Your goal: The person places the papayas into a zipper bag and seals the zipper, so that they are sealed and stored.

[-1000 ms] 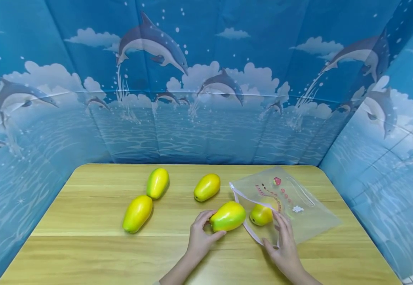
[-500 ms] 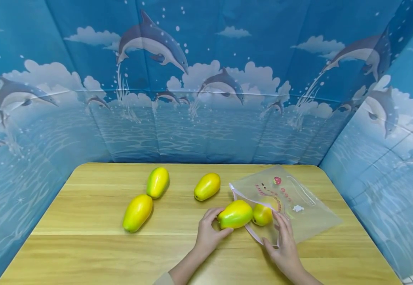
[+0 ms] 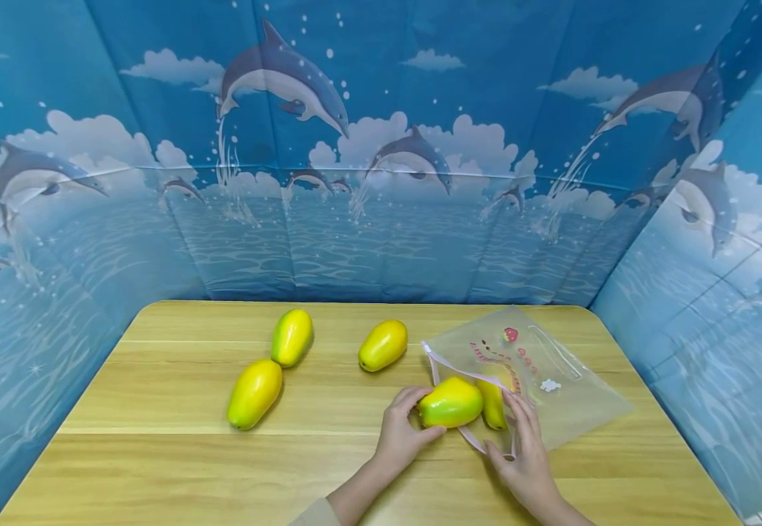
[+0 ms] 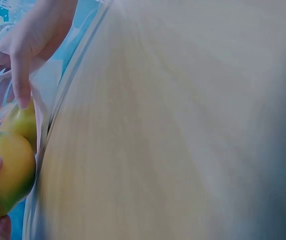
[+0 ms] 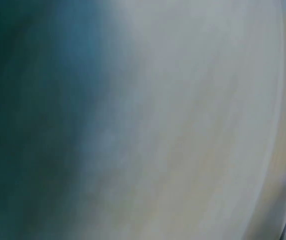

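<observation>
In the head view my left hand (image 3: pixel 399 432) grips a yellow-green papaya (image 3: pixel 451 403) by its near end, thumb below and fingers above. The papaya lies at the mouth of a clear zip bag (image 3: pixel 578 409) with a lilac edge and printed red pictures. Another papaya (image 3: pixel 494 406) is partly inside the bag, close against the held one. My right hand (image 3: pixel 529 454) holds the bag's mouth apart at its near corner, fingers at the upper edge and thumb at the lower one. The left wrist view shows both papayas, the held papaya (image 4: pixel 13 167) in front.
On the wooden table (image 3: pixel 157 467) lie three more papayas: a back-left papaya (image 3: pixel 291 337), a front-left papaya (image 3: pixel 255 393) touching it, and a middle papaya (image 3: pixel 383 345) left of the bag. A blue dolphin-print curtain (image 3: pixel 354 234) encloses the table's back and sides.
My left hand has moved right with its papaya, from beside the bag to its mouth. The papaya in the bag has shifted and turned. My right hand stays in place.
</observation>
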`<state>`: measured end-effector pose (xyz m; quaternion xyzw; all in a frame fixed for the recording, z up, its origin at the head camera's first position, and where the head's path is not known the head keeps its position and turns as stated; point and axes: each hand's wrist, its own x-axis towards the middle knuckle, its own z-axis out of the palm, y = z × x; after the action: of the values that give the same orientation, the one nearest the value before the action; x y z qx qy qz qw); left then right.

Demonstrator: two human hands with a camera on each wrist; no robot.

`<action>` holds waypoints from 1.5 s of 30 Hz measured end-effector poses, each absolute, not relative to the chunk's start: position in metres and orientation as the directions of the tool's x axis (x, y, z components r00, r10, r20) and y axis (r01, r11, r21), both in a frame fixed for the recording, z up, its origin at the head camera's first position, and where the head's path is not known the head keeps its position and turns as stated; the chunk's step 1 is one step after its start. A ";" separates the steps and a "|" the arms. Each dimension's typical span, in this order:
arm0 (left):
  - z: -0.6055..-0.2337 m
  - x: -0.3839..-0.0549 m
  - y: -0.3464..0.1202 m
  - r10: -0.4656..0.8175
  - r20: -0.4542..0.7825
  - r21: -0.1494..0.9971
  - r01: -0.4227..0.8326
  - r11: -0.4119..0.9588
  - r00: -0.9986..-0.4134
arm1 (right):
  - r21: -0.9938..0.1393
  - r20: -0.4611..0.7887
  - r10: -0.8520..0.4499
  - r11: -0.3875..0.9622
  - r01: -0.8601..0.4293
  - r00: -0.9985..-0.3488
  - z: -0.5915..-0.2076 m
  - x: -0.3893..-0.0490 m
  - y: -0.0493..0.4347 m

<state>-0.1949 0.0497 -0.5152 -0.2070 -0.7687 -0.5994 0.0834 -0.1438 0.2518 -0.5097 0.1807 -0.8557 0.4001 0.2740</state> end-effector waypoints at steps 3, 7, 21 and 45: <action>-0.516 -0.195 0.054 0.227 0.384 0.882 0.428 0.198 -0.895 | -0.590 0.616 -0.088 0.607 -0.532 -0.783 -0.509 -0.144 0.252; -0.515 -0.195 0.059 0.231 0.383 0.879 0.430 0.205 -0.894 | -0.601 0.617 -0.085 0.592 -0.538 -0.782 -0.509 -0.144 0.251; -0.513 -0.198 0.073 0.242 0.369 0.873 0.423 0.241 -0.898 | -0.587 0.657 -0.089 0.564 -0.581 -0.749 -0.509 -0.147 0.250; -0.518 -0.206 0.091 0.271 0.340 0.908 0.389 0.156 -0.901 | -0.530 0.721 -0.123 0.535 -0.658 -0.682 -0.507 -0.149 0.248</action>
<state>-0.2059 0.0910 -0.5179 -0.2175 -0.7587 -0.6122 0.0485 -0.1494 0.2484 -0.5072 0.2393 -0.8159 0.4184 0.3193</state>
